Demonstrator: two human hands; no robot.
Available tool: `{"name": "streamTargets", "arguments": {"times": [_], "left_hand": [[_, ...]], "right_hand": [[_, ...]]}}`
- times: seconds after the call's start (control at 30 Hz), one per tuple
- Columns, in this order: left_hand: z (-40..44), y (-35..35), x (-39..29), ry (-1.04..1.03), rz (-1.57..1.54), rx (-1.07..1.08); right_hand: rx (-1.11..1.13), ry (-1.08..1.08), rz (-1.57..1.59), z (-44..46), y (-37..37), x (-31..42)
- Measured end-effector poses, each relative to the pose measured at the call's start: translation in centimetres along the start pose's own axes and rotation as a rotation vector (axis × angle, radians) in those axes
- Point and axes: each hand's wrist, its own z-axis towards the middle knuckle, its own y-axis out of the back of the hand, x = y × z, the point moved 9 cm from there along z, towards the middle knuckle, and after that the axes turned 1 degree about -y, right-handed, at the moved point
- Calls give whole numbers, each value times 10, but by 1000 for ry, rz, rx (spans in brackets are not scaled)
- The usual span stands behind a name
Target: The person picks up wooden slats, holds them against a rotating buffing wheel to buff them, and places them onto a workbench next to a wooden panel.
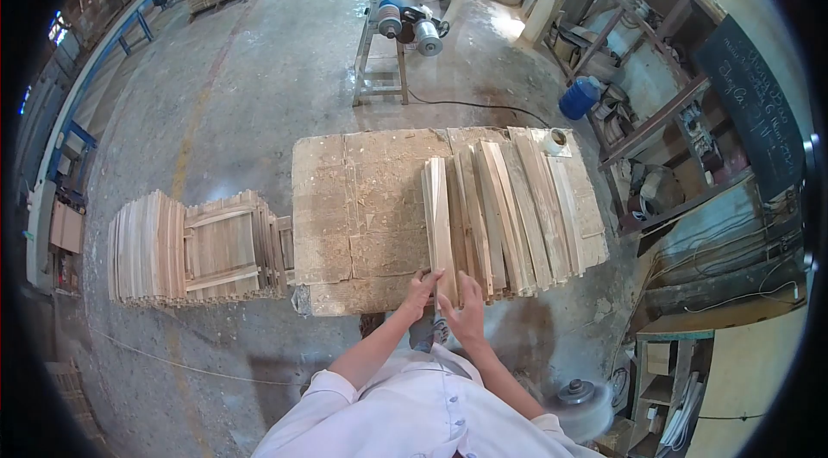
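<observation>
Long, pale wooden strips (438, 216) lie at the left side of a row of similar strips, pointing away from my body. My left hand (421, 294) is closed at their near end, on the left side. My right hand (467, 310) grips the same end from the right, its thumb and fingers close to the wood. How many strips are between my hands I cannot make out. More wooden strips (517, 208) lie side by side just right of my hands, on a worktable covered with worn cardboard (321, 216).
A roll of tape (555, 141) sits at the table's far right corner. Stacked wooden pieces (147, 251) stand on the floor to the left. Beyond the table is a machine on a stand (379, 70). Cluttered shelves (638, 35) and a chalkboard (749, 104) line the right.
</observation>
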Motion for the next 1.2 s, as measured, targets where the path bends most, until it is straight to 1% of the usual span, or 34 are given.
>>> {"name": "streamTargets", "arguments": {"times": [0.07,0.17,0.27,0.3,0.37,0.47,0.53,0.57,0.67,0.77,0.8,0.9,0.97,1.0,1.07,1.1,1.17,1.2], "left_hand": [[7,1,6,28,-90,89],[-5,-10,-4,14,-268,241],[-26,-15,-18,-3,-426,357],[-28,-12,-16,-2,-468,390],[-29,-2,-9,16,-535,346],[-19,15,12,47,-608,348],[-19,22,20,87,-622,354],[-22,22,18,105,-634,415],[-36,16,-7,138,-668,600],[-19,27,-4,163,-642,569],[-15,33,3,192,-613,445],[-16,44,4,164,-505,296],[-23,46,4,162,-467,294],[-25,50,4,158,-448,290],[-36,41,-1,192,-512,525],[-44,35,-2,209,-544,642],[-51,35,-2,183,-506,558],[-54,35,0,176,-488,536]], "right_hand": [[53,-330,231,-2,-14,-31],[296,-557,609,-3,-48,-39],[317,-330,410,11,-45,-5],[294,-287,243,9,-44,3],[242,-205,-96,4,-45,20],[238,-300,-300,-16,-50,44],[154,-217,-375,-27,-58,49],[112,-182,-411,-34,-62,50],[165,-289,-430,-49,-62,64],[209,-392,-386,-59,-63,69],[193,-400,-372,-61,-65,69],[138,-386,-324,-60,-74,63],[94,-340,-296,-59,-76,62],[33,-335,-195,-61,-74,57],[-84,-318,9,-68,-62,43],[-1,-460,227,-78,-68,22],[176,-734,673,-110,-91,-5],[143,-701,725,-114,-91,-6]]}}
